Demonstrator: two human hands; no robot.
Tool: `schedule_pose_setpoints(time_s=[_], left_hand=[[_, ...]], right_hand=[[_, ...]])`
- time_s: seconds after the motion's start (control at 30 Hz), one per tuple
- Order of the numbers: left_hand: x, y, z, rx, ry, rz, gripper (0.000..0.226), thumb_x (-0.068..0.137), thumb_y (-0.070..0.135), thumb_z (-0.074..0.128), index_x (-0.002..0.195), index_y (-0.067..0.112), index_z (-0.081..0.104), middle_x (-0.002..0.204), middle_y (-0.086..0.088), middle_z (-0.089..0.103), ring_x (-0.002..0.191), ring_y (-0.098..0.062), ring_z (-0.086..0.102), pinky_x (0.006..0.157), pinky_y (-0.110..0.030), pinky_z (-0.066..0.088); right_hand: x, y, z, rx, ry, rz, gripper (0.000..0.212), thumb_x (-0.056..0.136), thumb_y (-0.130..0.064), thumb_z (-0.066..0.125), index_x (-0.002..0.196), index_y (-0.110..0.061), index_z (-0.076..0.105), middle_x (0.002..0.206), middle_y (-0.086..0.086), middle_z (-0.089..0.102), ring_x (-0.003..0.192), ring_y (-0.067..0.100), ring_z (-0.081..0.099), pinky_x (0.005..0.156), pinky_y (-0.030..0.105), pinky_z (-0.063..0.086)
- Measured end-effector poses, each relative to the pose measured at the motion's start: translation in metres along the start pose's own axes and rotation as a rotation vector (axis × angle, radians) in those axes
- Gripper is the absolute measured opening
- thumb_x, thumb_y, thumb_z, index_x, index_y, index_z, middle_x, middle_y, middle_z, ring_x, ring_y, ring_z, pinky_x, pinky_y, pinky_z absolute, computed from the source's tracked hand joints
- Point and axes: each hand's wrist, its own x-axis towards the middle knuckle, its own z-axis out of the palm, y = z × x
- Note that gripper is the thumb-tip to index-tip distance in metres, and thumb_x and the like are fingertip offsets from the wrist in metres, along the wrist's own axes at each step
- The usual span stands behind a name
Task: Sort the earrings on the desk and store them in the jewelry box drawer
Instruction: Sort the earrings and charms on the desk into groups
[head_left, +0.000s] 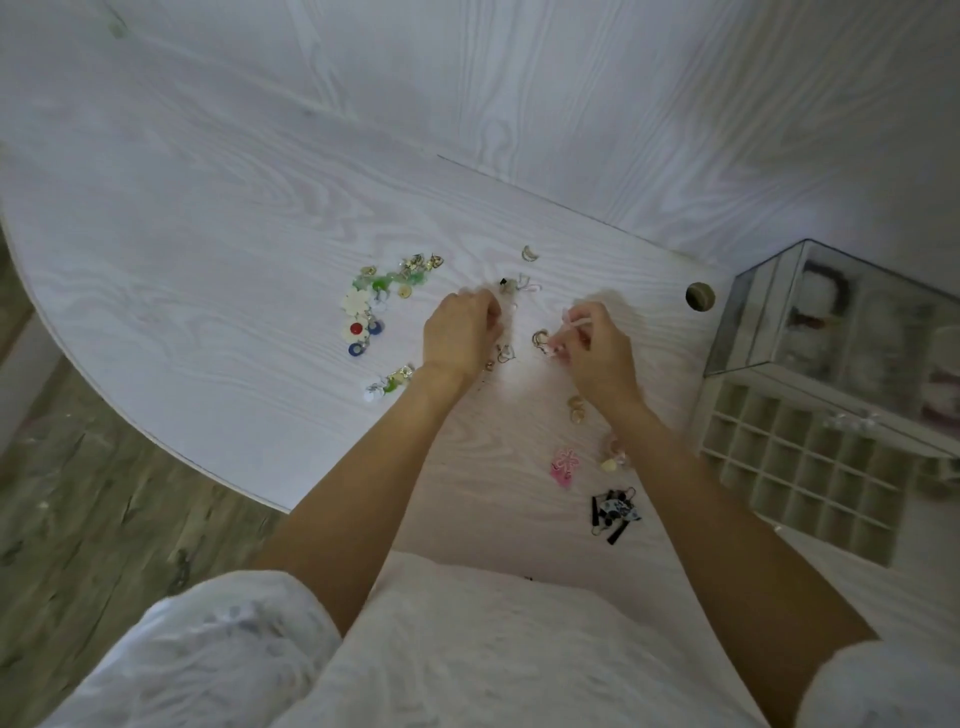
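Right, my right hand (592, 345) pinches a pale pink earring (574, 323) mid-desk, and my left hand (460, 332) curls over the loose earrings (506, 353) beside it, though I can't tell if it grips one. Best match pairs before moving them. The divided drawer (800, 467) sits open at the white woodgrain desk's (234, 234) right edge; wood floor below.

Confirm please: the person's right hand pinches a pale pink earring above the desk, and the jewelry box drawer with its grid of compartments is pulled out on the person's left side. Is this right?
Not quite. The head view shows the jewelry box drawer pulled out on the person's right side, not the left. The rest holds: the right hand pinches a pale pink earring above the desk.
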Motion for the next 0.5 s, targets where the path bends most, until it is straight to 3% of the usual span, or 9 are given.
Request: schedule_pose_setpoints(time_s=[0.13,0.23,0.37,0.43,0.5], left_hand=[[-0.003,-0.011,-0.002,-0.008,-0.004,0.021,0.017,0.091,0.015,0.052,0.102,0.009,0.063,0.105,-0.013,0.063,0.097,-0.028,0.056,0.075,-0.035,0.045],[-0.006,-0.020,-0.003,0.023,-0.026,0.055,0.022,0.094,0.015,0.047,0.110,0.004,0.057,0.112,-0.017,0.059,0.105,-0.030,0.051,0.085,-0.035,0.042],[-0.011,-0.024,-0.005,0.011,-0.028,0.108,0.021,0.096,0.016,0.044,0.108,0.001,0.053,0.113,-0.017,0.056,0.104,-0.031,0.046,0.086,-0.033,0.037],[-0.015,-0.020,-0.009,-0.100,-0.031,0.159,0.019,0.096,0.019,0.046,0.103,0.004,0.054,0.110,-0.015,0.057,0.101,-0.028,0.047,0.083,-0.027,0.035],[-0.021,-0.014,-0.014,-0.372,-0.055,0.151,0.014,0.096,0.025,0.047,0.097,0.012,0.053,0.108,-0.010,0.063,0.096,-0.018,0.055,0.076,-0.019,0.039]], right_hand=[[-0.001,-0.002,-0.002,0.310,-0.034,0.156,0.010,0.096,-0.008,0.046,0.105,-0.007,0.051,0.081,0.008,0.064,0.065,0.014,0.061,0.060,0.020,0.056],[-0.001,-0.005,-0.003,0.431,-0.065,0.230,0.009,0.098,-0.009,0.043,0.104,-0.009,0.049,0.076,0.004,0.060,0.064,0.015,0.059,0.057,0.022,0.056],[-0.003,-0.012,-0.003,0.558,-0.136,0.304,0.010,0.099,-0.010,0.038,0.102,-0.010,0.048,0.072,0.004,0.056,0.062,0.015,0.057,0.061,0.026,0.055],[-0.003,-0.017,-0.004,0.630,-0.160,0.320,0.010,0.099,-0.010,0.039,0.100,-0.011,0.049,0.072,0.004,0.055,0.058,0.013,0.058,0.059,0.025,0.056],[-0.004,-0.021,-0.005,0.688,-0.183,0.320,0.009,0.099,-0.012,0.041,0.100,-0.011,0.050,0.071,0.004,0.055,0.059,0.014,0.058,0.059,0.026,0.056]])
